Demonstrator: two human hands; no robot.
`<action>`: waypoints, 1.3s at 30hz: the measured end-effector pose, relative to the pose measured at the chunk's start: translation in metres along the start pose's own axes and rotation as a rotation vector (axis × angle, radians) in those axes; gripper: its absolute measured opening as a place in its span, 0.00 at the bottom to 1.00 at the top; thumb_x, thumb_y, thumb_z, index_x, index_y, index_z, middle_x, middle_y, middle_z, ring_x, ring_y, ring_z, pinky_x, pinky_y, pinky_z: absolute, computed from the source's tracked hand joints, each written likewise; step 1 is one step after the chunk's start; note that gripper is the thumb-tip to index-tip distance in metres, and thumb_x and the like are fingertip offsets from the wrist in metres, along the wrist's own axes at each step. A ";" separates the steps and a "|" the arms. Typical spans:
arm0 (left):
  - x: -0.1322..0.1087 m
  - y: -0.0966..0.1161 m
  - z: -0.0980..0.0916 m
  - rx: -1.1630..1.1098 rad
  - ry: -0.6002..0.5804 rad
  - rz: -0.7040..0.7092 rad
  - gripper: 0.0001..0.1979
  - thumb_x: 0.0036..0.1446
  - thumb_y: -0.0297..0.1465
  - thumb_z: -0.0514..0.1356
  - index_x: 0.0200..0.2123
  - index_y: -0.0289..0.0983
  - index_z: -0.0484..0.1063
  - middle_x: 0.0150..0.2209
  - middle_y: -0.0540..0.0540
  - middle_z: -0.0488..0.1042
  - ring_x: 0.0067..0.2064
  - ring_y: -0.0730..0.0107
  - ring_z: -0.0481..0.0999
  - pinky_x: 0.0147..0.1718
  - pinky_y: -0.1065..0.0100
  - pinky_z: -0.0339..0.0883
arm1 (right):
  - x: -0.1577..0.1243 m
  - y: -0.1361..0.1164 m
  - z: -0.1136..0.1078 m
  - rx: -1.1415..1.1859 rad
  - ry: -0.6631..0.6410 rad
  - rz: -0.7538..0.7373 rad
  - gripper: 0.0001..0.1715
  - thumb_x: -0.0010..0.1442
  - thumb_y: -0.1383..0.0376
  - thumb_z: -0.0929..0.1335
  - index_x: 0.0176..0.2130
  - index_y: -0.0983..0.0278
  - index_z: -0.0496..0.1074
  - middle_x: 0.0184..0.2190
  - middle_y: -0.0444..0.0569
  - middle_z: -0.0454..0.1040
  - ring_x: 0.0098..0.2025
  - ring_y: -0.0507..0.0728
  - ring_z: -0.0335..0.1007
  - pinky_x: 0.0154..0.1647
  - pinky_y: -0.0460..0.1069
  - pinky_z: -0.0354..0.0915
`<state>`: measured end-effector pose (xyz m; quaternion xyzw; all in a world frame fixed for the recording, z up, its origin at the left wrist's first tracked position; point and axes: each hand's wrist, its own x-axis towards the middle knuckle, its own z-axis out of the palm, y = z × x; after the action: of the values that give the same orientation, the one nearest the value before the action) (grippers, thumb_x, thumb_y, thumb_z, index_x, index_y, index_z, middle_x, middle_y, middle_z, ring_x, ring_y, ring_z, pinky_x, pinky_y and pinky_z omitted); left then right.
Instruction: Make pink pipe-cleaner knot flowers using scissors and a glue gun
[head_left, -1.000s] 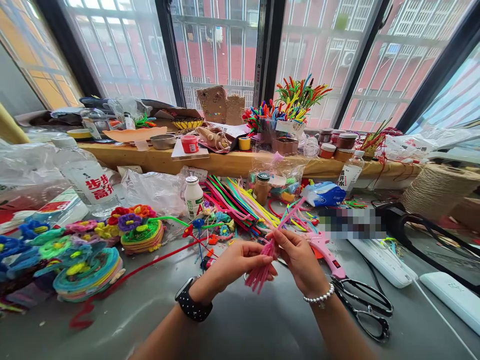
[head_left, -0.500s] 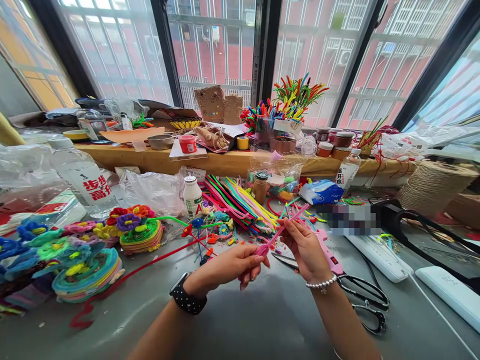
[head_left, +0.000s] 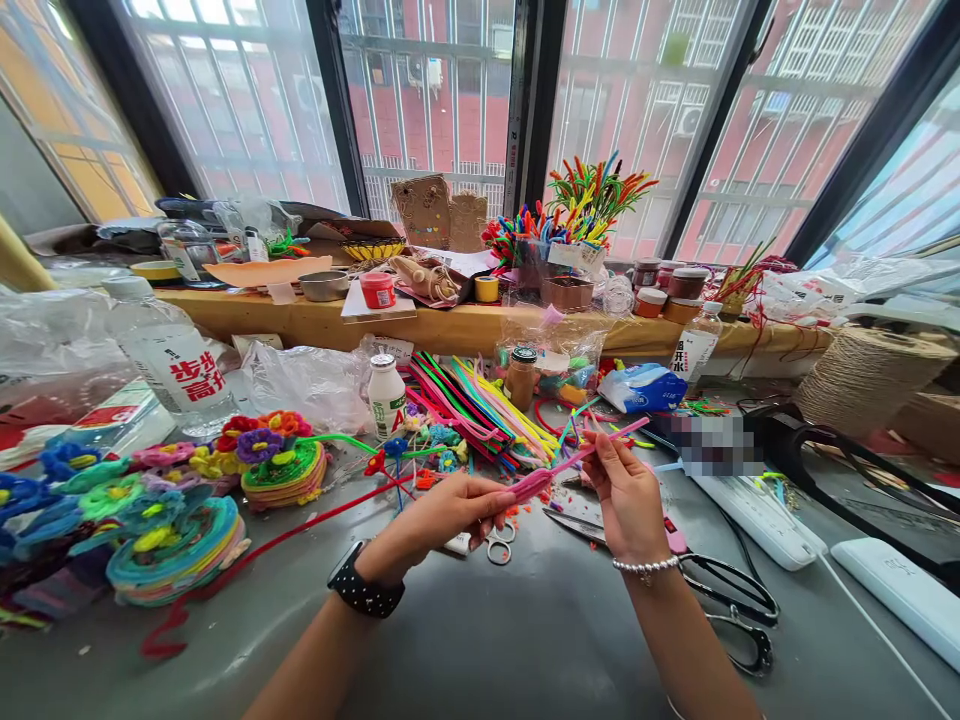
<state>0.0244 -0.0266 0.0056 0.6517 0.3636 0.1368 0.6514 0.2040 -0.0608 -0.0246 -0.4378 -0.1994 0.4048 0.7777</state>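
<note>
So there's this grey desk (head_left: 465,640), and both forearms come in low over it, angling inward to meet mid-air. Left hand (head_left: 457,515) lies nearly flat and reaches sideways, thumb on top, other fingers curled under. Right hand (head_left: 628,505) is more upright, fingertips up top. Behind them there's a pile of colorful pipe cleaners (head_left: 480,410), and black-handled scissors (head_left: 577,525) lie on the desk, passing under the right hand in this view. The pink bundle (head_left: 534,485) hangs between the hands above the desk, slanting up to the right — left fingers pinched on its thick lower end, right fingers pinched on the thin stem, which pokes out past them. Dotted watch strap (head_left: 367,592) on the left wrist, beaded bracelet (head_left: 645,566) on the right — and little scissors (head_left: 504,540) near the left fingertips.
</note>
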 end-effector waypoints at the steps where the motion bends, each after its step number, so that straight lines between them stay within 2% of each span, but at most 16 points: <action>1: 0.000 0.001 0.000 0.009 0.040 -0.002 0.16 0.45 0.41 0.55 0.18 0.33 0.64 0.14 0.55 0.58 0.16 0.82 0.56 0.15 0.77 0.49 | 0.000 -0.001 0.000 -0.005 -0.003 -0.011 0.12 0.38 0.60 0.72 0.26 0.64 0.73 0.23 0.43 0.73 0.22 0.47 0.65 0.21 0.42 0.62; 4: 0.001 0.002 0.001 -0.004 0.147 0.006 0.16 0.45 0.41 0.55 0.17 0.33 0.64 0.13 0.56 0.57 0.16 0.82 0.56 0.15 0.78 0.49 | 0.000 -0.001 -0.001 -0.002 -0.005 -0.043 0.12 0.38 0.60 0.71 0.26 0.64 0.73 0.23 0.43 0.73 0.22 0.47 0.64 0.21 0.42 0.62; 7: 0.002 0.002 0.002 -0.048 0.183 0.032 0.15 0.44 0.40 0.56 0.18 0.33 0.67 0.15 0.56 0.59 0.16 0.82 0.57 0.15 0.78 0.51 | 0.000 -0.001 -0.001 -0.008 0.013 -0.076 0.11 0.39 0.61 0.71 0.26 0.64 0.73 0.24 0.42 0.73 0.24 0.47 0.65 0.23 0.42 0.63; 13: -0.002 0.008 0.000 -0.047 0.320 0.106 0.14 0.42 0.37 0.59 0.29 0.33 0.74 0.20 0.51 0.68 0.19 0.80 0.61 0.19 0.76 0.59 | -0.001 -0.004 0.000 0.007 0.028 -0.098 0.11 0.38 0.60 0.71 0.26 0.64 0.73 0.24 0.42 0.74 0.23 0.46 0.66 0.25 0.42 0.64; 20: 0.001 0.005 -0.007 -0.169 0.408 0.175 0.12 0.41 0.37 0.59 0.21 0.32 0.73 0.16 0.51 0.66 0.21 0.76 0.66 0.23 0.73 0.64 | 0.001 -0.008 -0.001 0.082 0.047 -0.083 0.10 0.36 0.65 0.73 0.24 0.64 0.72 0.22 0.39 0.73 0.24 0.46 0.67 0.28 0.42 0.66; 25: 0.005 -0.003 -0.015 -0.134 0.505 0.236 0.14 0.40 0.37 0.61 0.29 0.33 0.74 0.22 0.49 0.70 0.21 0.77 0.65 0.22 0.73 0.63 | 0.003 -0.008 -0.004 0.054 0.054 -0.082 0.10 0.36 0.63 0.72 0.24 0.64 0.72 0.21 0.39 0.72 0.22 0.46 0.66 0.25 0.42 0.65; 32: 0.003 -0.002 -0.014 -0.245 0.518 0.228 0.11 0.38 0.35 0.63 0.23 0.32 0.71 0.20 0.50 0.71 0.20 0.77 0.67 0.23 0.74 0.62 | 0.004 -0.007 -0.004 0.047 0.065 -0.097 0.13 0.34 0.62 0.73 0.24 0.64 0.72 0.20 0.39 0.71 0.21 0.45 0.66 0.23 0.41 0.65; 39: 0.001 0.000 -0.015 -0.308 0.562 0.222 0.10 0.38 0.34 0.63 0.22 0.32 0.69 0.19 0.50 0.72 0.20 0.78 0.69 0.23 0.75 0.64 | 0.005 -0.011 -0.005 0.161 0.074 -0.018 0.13 0.32 0.65 0.74 0.23 0.65 0.72 0.18 0.38 0.72 0.20 0.44 0.67 0.22 0.37 0.66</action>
<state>0.0156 -0.0146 0.0073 0.5182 0.4308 0.4343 0.5976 0.2153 -0.0621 -0.0181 -0.3864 -0.1413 0.3961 0.8209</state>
